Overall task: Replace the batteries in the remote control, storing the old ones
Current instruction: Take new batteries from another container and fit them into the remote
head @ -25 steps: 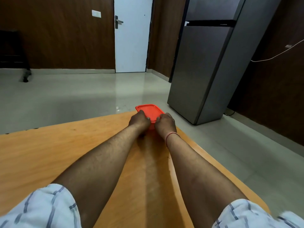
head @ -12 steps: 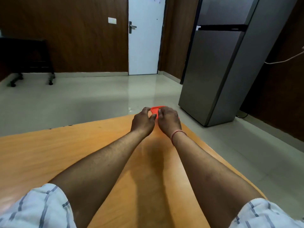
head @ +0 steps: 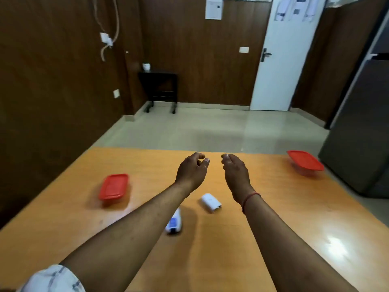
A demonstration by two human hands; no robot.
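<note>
My left hand and my right hand hover side by side over the middle of the orange table, fingers loosely curled, holding nothing. Below them lies the white remote control, partly hidden under my left forearm, with a blue patch showing. Its white battery cover lies apart from it, between my two wrists. A red-lidded container stands at the far right of the table, lid on. A second red-lidded container stands at the left. No batteries are visible.
The orange wooden table ends just beyond my hands. A grey fridge stands close to the table's right corner. A dark side table stands against the far wall, beside a white door.
My hands have let go of the red-lidded container and drawn back to the table's middle. The view has swung left, bringing the remote, its cover and the left container into sight.
</note>
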